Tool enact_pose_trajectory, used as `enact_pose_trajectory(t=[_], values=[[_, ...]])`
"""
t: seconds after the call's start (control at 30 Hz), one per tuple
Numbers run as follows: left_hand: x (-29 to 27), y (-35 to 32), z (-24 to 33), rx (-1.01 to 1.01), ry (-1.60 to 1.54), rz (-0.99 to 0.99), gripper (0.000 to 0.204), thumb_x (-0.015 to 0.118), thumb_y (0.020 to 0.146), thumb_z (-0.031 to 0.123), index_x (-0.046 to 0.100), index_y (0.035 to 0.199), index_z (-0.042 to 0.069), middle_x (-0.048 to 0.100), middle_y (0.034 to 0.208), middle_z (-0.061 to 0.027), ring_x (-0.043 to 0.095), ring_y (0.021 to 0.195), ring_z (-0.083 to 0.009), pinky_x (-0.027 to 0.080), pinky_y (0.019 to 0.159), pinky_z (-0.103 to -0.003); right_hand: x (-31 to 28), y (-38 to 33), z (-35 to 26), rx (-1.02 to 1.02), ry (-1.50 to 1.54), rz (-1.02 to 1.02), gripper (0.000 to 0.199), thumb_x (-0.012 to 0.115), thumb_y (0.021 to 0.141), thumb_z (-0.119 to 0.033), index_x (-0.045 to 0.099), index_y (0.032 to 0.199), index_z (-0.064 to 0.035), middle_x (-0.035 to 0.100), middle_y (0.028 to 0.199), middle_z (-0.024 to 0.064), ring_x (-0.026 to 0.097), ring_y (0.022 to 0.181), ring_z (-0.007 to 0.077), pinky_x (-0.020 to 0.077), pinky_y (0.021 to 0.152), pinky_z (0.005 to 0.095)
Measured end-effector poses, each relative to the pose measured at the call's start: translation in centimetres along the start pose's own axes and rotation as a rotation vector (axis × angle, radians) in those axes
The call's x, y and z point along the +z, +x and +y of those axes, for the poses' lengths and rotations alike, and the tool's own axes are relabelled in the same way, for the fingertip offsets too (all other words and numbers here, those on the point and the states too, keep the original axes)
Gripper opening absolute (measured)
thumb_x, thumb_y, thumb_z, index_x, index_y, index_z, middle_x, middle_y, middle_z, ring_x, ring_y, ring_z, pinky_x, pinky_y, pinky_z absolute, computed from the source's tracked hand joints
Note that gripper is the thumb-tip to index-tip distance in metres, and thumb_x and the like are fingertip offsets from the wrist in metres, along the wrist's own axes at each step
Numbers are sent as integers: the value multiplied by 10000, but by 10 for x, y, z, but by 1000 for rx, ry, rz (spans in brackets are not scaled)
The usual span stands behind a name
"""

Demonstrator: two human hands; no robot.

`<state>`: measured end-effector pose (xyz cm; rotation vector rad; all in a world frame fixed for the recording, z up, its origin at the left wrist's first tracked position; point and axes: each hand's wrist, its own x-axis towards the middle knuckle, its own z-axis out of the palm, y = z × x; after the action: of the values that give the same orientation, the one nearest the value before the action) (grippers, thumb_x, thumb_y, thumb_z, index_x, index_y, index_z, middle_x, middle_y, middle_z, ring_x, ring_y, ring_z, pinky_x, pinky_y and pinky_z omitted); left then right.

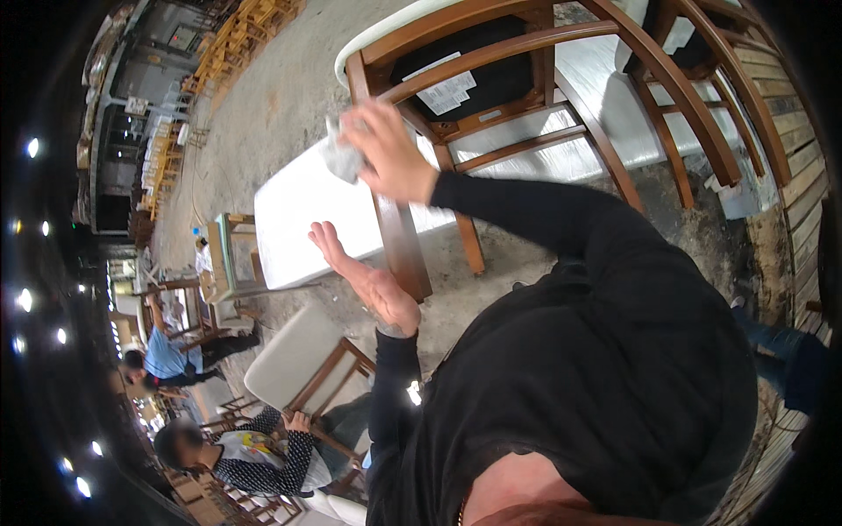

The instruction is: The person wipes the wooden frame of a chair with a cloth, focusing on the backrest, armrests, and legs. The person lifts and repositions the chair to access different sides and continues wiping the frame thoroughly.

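Note:
My right hand [390, 153] is closed round a crumpled pale grey cloth [343, 156], beside the frame of a brown wooden chair [517, 48]. That chair lies tipped over on a white-covered tabletop [307, 206]. Its black underside [465, 74] faces me and carries white paper labels [441, 86]. A broad brown wooden leg [402, 241] runs down between my hands. Lower down, my left hand [373, 285] is held out with its fingers stretched, next to that leg. Nothing shows in it; whether it touches the wood, I cannot tell.
A second brown chair [693, 96] is at the upper right, by wooden slats [794, 167]. At the lower left a person [263, 456] holds a chair with a pale pad [298, 355]. Another person in a blue shirt [167, 355] is farther off. Stacked chair frames [237, 48] line the back.

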<state>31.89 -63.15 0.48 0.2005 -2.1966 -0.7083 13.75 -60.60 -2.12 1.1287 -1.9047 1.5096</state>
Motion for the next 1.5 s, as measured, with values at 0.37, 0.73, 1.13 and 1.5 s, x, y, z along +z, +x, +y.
enact_pose_trajectory(t=[0.37,0.73,1.13,1.5], values=[[0,2,0,118,203,-31,831,253,995,648,226,1578,56,109,1644,-244,-12,1518,-471,4,1165,-664,9,-30,-13,985,966,438,462,596,965,-235,384,1287,21,507,1256,233,537,1174,300,433,1020,411],[3,-2,19,-26,317,-185,815,283,985,658,307,1548,68,187,1640,-180,24,1536,-404,-16,1176,-651,-60,-122,-59,784,839,-280,493,519,958,-438,616,1280,-78,685,1154,146,669,1013,302,539,876,408],[-9,0,31,-87,296,-432,526,600,773,117,663,1285,223,388,1548,-157,112,1528,-424,10,1175,-675,-65,48,32,-161,-638,-173,252,665,800,-347,723,987,-188,624,1129,76,568,1130,299,433,911,517],[-5,0,28,-49,144,-362,495,565,778,50,653,1259,122,401,1517,-208,222,1495,-425,128,1208,-582,-259,42,153,360,-1294,13,307,638,820,-354,739,1005,-131,658,1037,97,590,1054,306,437,937,515]])
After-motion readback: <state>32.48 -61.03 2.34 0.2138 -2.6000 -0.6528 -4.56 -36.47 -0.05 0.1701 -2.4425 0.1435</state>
